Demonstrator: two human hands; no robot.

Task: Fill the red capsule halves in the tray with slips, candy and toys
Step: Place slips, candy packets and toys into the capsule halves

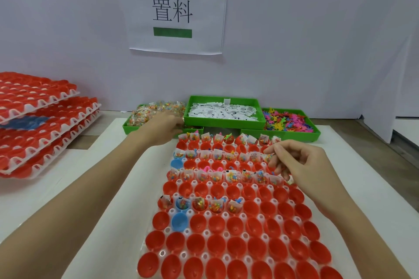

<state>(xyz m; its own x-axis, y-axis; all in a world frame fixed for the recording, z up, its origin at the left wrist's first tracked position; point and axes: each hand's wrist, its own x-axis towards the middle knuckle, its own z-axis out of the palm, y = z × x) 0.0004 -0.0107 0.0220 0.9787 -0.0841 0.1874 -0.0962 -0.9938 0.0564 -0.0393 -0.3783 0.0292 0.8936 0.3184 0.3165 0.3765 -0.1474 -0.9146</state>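
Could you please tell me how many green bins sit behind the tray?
3: candy bin on the left, slip bin raised in the middle, toy bin on the right.

White paper sheet (pixel 174 10) hanging on wall behind green bins, showing two large black characters "置料" in centre. Green bars covering sheet's top left corner and strip under characters, no text showing on them. White slips (pixel 223 110) lying in middle bin, carrying small black print, too small to read.
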